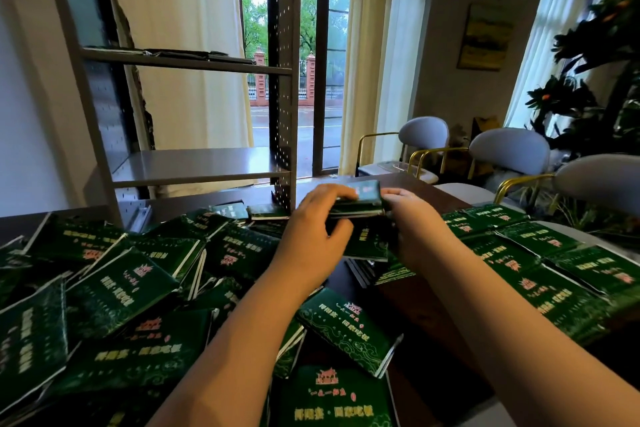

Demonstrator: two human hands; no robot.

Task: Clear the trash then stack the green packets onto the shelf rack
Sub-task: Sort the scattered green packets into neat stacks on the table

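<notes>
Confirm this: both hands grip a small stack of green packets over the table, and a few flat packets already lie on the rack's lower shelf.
Not quite. The left hand and right hand do grip the stack over the table, but the flat packets lie on the rack's upper shelf, not the lower one. The head view shows it.

One grey metal shelf rack point(187, 63) with perforated side panels is seen, and two flat shelf boards are counted in it. In front of the rack, glossy green foil packets point(117, 291) are heaped in a number too large to be counted exactly; well over twenty are visible. A thin stack of them, its count not discernible, is held between the left hand point(311, 236) and the right hand point(415, 232). To the right of the rack, three pale grey padded chairs point(509, 149) with gold frames and one framed yellow picture point(485, 36) are counted.
</notes>
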